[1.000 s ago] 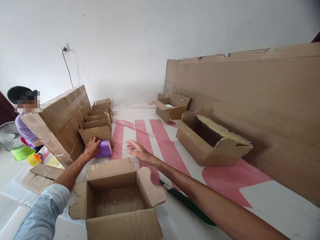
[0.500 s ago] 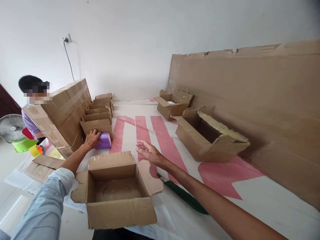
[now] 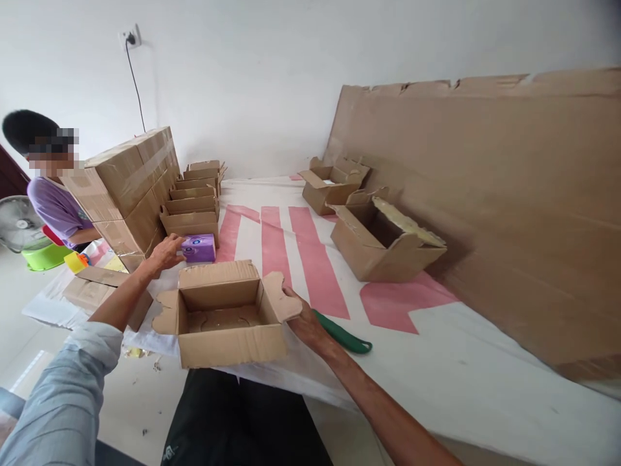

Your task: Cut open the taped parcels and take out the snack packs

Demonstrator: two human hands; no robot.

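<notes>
An open cardboard box (image 3: 233, 349) stands in front of me with its flaps spread outward. Inside it, the bottom is bare. Beyond its far left corner lies a purple pack (image 3: 200, 248) with a printed front. My left hand (image 3: 167, 254) is at the left end of this pack, fingers stretched toward it and apart; firm contact cannot be made out. My right hand (image 3: 306, 320) is against the outer side of the box's right flap, which hides most of its fingers. Beside that wrist lies a green-handled tool (image 3: 344, 334), its other end covered by my hand.
Several open boxes (image 3: 191, 223) stand in a row before stacked taped cartons (image 3: 129, 188). Two more open boxes (image 3: 388, 243) sit right, near a large cardboard sheet (image 3: 475, 194). A co-worker in purple (image 3: 61, 207) is at left, by a fan (image 3: 19, 223).
My right hand has come down and back to the box's right flap. My left hand has slid off the purple pack's top to its left end. The view has tilted downward.
</notes>
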